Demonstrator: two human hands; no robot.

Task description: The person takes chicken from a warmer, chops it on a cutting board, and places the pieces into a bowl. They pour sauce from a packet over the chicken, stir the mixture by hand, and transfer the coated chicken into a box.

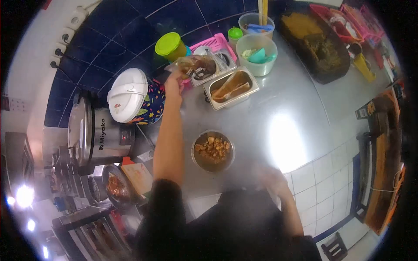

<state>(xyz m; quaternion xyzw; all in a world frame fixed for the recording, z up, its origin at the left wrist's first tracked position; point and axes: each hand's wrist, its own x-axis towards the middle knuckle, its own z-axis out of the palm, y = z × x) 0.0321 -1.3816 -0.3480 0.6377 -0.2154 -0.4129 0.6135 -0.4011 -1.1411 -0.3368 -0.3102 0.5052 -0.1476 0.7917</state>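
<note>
One metal counter (278, 102), bare and glossy right of centre, glare at its right side; its edge meets white floor tiles (320, 185) at lower right. Open room: between the round bowl at centre and the stone block at upper right.

One round steel bowl (194, 160), centre, holding browned chunks (213, 149). One rectangular steel pan (231, 87), above it, brown contents. Two translucent tubs, upper centre: one (246, 22) behind, one (257, 63) in front. Two green-lidded containers: one large (170, 45), one small (235, 35). One pink basket (222, 40). One dark stone block (318, 48). One white-lidded bucket (128, 95) and one cooker (100, 130), left.

Left hand (174, 82), upper centre-left: fingers closed on one clear plastic bag (193, 67), brown contents, over the pan area's left side. Right hand (273, 179), lower right of centre: blurred; opening and hold cannot be told.
</note>
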